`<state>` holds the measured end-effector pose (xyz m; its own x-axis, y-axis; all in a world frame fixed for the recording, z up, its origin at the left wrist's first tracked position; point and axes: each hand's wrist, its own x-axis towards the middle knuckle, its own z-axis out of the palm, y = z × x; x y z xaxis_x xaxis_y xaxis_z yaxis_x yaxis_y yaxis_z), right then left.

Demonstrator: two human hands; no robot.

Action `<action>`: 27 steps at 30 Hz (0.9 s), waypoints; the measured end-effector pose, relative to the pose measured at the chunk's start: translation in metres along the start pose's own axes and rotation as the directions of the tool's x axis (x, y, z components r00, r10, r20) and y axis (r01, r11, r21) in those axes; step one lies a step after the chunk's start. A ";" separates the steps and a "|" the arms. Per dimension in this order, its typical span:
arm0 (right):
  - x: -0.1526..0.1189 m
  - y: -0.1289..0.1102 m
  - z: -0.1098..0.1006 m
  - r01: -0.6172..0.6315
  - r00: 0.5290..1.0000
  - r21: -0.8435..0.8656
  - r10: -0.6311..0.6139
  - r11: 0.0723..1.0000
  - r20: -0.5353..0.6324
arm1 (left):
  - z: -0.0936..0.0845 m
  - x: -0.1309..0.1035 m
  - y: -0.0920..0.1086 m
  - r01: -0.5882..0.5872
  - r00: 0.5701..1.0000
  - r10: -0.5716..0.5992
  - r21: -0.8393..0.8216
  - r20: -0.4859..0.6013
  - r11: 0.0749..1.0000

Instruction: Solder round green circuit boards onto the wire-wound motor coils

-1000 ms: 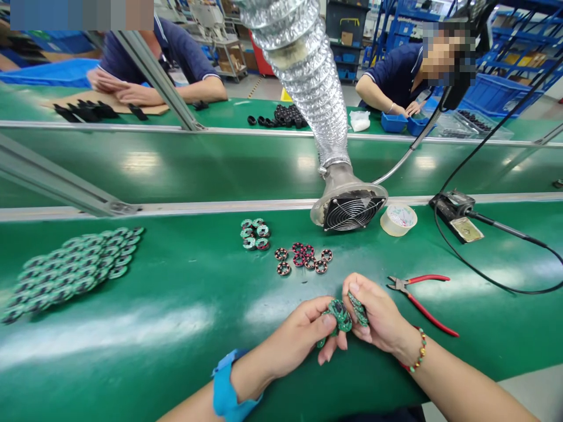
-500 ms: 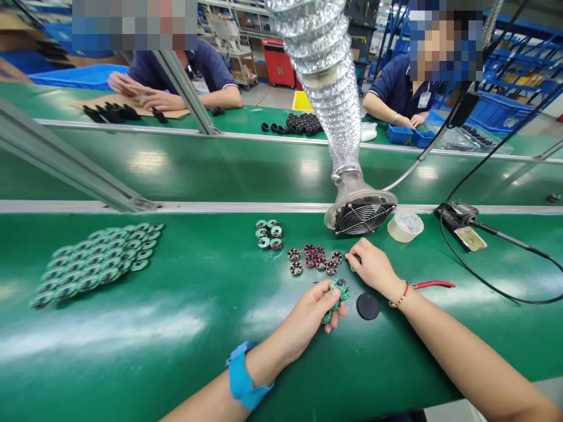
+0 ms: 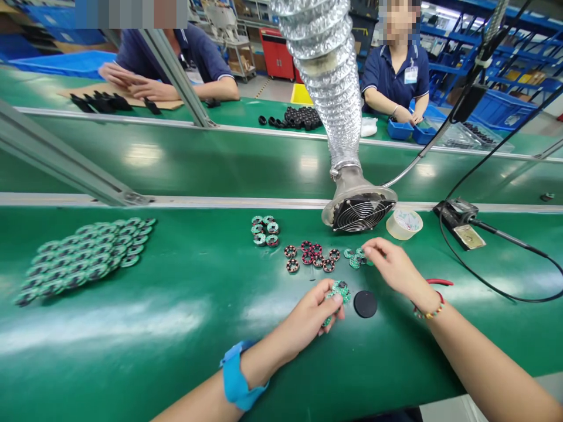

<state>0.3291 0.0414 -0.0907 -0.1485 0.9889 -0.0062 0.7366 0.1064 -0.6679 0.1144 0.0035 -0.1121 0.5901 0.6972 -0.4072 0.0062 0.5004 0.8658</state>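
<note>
My left hand is closed around several round green circuit boards, which show between the thumb and fingers. My right hand is bent over a small group of green circuit boards on the bench, its fingertips drawn together at the group's right side. Whether a board is between those fingertips is hard to see. A black disc lies flat between my two hands. Left of the loose boards sit several copper-wound ring coils, some with red windings.
A sheet-like pile of green boards lies far left, and coils with boards stand mid-bench. A fume extractor hangs overhead. Tape, a soldering iron stand and a red-handled tool are on the right. Two co-workers sit opposite.
My right hand has shifted to the right, uncovering the small group of green boards. My left hand keeps its boards in nearly the same place. The view has tilted slightly.
</note>
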 end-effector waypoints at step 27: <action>-0.002 0.041 0.000 -0.046 0.997 -0.263 0.030 0.964 -0.064 | -0.003 0.002 -0.002 0.062 0.997 -0.059 0.056 -0.050 0.997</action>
<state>0.3599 0.0438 -0.1179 -0.0833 0.9963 0.0213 0.8903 0.0840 -0.4476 0.1130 0.0058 -0.1154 0.5472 0.6913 -0.4720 0.0878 0.5134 0.8537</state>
